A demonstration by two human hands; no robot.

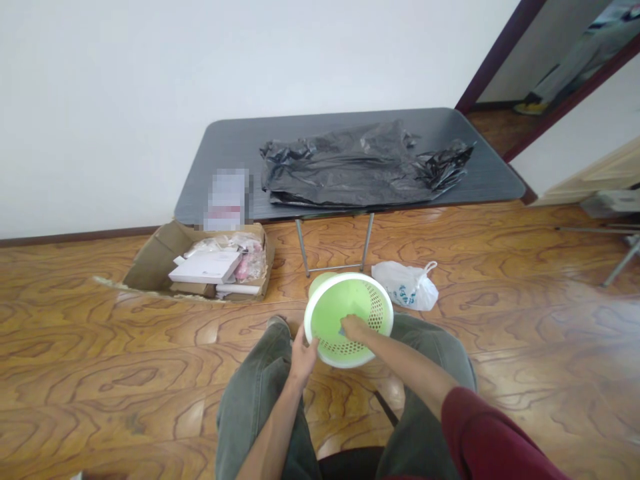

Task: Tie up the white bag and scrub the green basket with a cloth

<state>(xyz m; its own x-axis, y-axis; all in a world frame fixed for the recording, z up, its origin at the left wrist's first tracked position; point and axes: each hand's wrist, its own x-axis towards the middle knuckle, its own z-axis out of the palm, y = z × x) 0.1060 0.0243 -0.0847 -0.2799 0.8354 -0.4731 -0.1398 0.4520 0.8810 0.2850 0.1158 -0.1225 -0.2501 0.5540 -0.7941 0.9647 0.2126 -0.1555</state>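
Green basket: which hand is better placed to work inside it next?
Right, probably: the right hand reaches inside the basket, holding a small bluish thing I can't identify. The left hand grips the white rim, so it seems better placed to steady it.

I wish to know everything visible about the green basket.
The round basket looks plastic: green inside, white rim, small holes in parts of its wall. Its opening faces the camera, between the person's legs; what supports it is hidden. The left hand grips its left rim; the right hand reaches inside, with something small and bluish.
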